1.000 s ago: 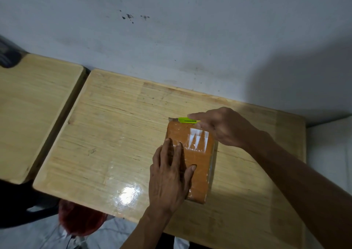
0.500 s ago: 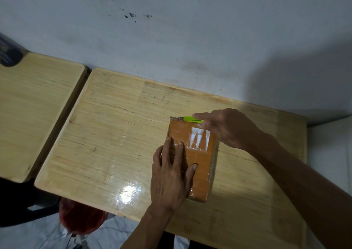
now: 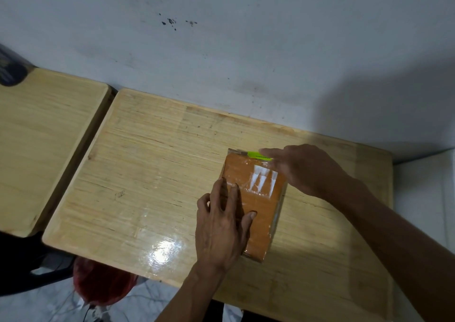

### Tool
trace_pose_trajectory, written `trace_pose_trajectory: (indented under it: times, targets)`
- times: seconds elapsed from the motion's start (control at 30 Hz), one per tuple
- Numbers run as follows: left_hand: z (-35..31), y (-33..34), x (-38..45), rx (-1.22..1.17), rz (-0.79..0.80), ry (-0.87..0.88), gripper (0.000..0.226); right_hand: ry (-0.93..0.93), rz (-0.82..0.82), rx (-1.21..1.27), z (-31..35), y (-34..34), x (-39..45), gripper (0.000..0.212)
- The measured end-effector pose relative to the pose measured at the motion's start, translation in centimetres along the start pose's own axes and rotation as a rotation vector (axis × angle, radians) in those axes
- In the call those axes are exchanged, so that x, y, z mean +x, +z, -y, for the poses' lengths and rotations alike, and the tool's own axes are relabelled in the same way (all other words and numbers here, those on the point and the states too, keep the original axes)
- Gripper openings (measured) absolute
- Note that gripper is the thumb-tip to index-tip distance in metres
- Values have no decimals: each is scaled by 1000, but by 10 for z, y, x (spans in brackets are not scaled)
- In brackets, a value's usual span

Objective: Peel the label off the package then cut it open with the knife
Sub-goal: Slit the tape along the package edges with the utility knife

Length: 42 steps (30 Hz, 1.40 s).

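An orange package (image 3: pixel 261 213) wrapped in clear tape lies on the wooden table (image 3: pixel 152 174), with white label remnants (image 3: pixel 262 180) on its upper right face. My left hand (image 3: pixel 221 225) lies flat on the package's left side, fingers spread, pressing it down. My right hand (image 3: pixel 302 170) grips a lime-green utility knife (image 3: pixel 258 155) held along the package's far edge. The blade tip sits near the far left corner; most of the handle is hidden in the hand.
A second wooden table (image 3: pixel 41 137) stands to the left across a narrow gap. A white wall runs right behind both tables. A red bag (image 3: pixel 103 282) lies on the floor below the near edge. A dark object (image 3: pixel 9 68) sits at the far left.
My right hand and the knife have slid slightly to the right along the package's far edge. My left hand stays pressed on the package.
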<state>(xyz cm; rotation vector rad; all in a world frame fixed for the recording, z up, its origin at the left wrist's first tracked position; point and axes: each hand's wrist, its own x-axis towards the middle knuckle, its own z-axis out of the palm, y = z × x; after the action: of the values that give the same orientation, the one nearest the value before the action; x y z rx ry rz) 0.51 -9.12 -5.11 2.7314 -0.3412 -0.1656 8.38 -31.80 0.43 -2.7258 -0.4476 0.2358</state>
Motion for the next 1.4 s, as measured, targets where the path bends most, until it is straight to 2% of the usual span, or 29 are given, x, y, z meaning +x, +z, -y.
trace_pose_trajectory:
  times: [0.23,0.57,0.77,0.87,1.0,1.13,1.4]
  targets:
    - [-1,-2,0,21,6,-6,64,-39,-12,-15,-4,-10,-21,47]
    - [-2,-4,0,35,25,-19,63,83,-29,-14,-14,-11,-45,39]
    - [-3,-4,1,45,27,-6,63,75,-41,-91,-11,-10,-50,42]
    - [-5,-5,1,52,28,-6,61,151,-46,-56,-21,-14,-64,38]
    - [-4,-3,1,44,32,-24,61,139,-34,-39,-20,-15,-67,38]
    - [-3,-3,-1,60,35,-38,62,216,-10,-30,-38,-19,-83,36]
    - [0,-2,-2,44,41,-31,62,297,-88,92,-41,6,-98,34]
